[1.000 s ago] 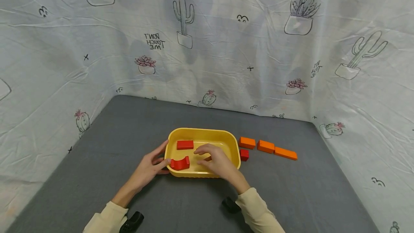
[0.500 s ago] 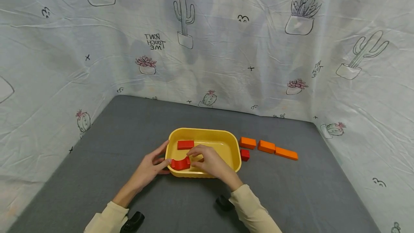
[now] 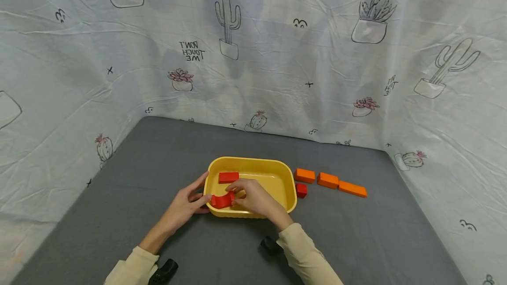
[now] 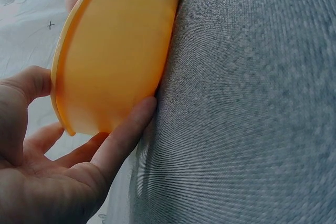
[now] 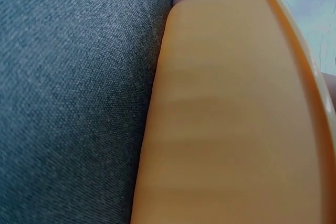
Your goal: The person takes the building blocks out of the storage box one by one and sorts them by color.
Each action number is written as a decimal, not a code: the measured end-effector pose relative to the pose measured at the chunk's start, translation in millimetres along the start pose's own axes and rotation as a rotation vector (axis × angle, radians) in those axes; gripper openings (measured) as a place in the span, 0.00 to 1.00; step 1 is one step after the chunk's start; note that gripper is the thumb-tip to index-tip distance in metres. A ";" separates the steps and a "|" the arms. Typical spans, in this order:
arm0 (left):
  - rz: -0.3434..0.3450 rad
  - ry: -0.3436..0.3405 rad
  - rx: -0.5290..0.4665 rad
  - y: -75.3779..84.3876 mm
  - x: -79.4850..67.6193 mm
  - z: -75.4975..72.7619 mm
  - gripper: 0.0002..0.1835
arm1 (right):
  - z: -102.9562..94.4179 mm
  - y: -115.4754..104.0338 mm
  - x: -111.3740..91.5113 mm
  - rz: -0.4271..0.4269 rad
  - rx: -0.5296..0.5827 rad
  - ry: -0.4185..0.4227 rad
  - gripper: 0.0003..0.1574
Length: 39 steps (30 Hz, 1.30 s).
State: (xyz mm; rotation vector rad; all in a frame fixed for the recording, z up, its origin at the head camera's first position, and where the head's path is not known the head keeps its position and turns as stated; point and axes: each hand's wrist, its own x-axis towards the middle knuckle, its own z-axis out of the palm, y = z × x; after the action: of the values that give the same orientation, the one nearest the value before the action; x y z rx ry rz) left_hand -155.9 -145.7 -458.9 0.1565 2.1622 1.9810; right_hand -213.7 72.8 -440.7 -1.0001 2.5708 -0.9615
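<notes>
A yellow plastic tray [image 3: 273, 186] with rounded corners stands on the grey tabletop. My left hand [image 3: 186, 200] holds its left end, thumb at the rim [image 4: 59, 85] and fingers against the outer wall in the left wrist view. Inside, at the near left corner, lies a red arch block [image 3: 222, 200] with its curved hollow facing up. Reaching over the near rim, my right hand [image 3: 256, 197] pinches the right end of this block between thumb and fingers. Behind it in the tray is a red rectangular block [image 3: 228, 177]. The tray wall [image 5: 226, 103] hides most of the right hand in the right wrist view.
Just right of the tray sit a red cube [image 3: 301, 190] and an orange block [image 3: 305, 175]. Another orange block [image 3: 328, 180] and a flatter orange one [image 3: 352, 189] continue the row rightward. A cactus-print white cloth [image 3: 269, 56] hangs around the table's back and sides.
My right hand has moved left inside the tray from beside the arch block onto its right end, its fingers closing in. The left hand and tray have stayed put.
</notes>
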 end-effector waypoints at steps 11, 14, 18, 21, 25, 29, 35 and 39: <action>0.003 -0.015 -0.011 0.8 0.8 0.0 0.36 | 0.2 -1.6 4.1 0.022 0.032 -0.039 0.20; -0.003 -0.022 -0.021 7.1 -1.5 0.9 0.36 | -0.3 -2.1 4.5 0.030 0.027 -0.043 0.20; 0.002 -0.029 -0.025 20.5 -6.9 3.3 0.35 | -1.9 -3.3 3.9 0.055 0.025 -0.038 0.25; 0.020 -0.035 -0.027 25.0 -9.2 4.5 0.36 | -2.9 -3.4 3.0 0.073 0.030 -0.030 0.27; 0.009 -0.032 -0.018 28.1 -9.7 5.4 0.35 | -4.0 -2.3 1.7 0.067 0.057 -0.015 0.24; -0.011 -0.028 -0.019 23.5 -6.7 4.3 0.36 | -4.6 -0.6 0.3 0.053 0.108 0.009 0.23; -0.006 -0.017 -0.016 7.6 -1.0 1.5 0.36 | -7.3 2.6 -2.8 0.044 0.162 0.060 0.24; -0.007 -0.007 -0.008 5.3 -0.1 1.7 0.36 | -12.7 4.0 -6.8 0.052 0.187 0.098 0.25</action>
State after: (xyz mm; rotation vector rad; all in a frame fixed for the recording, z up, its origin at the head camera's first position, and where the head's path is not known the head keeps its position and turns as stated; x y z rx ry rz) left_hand -155.8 -143.6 -453.7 0.1543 2.1473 1.9823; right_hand -216.0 85.9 -433.8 -0.8525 2.5123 -1.2382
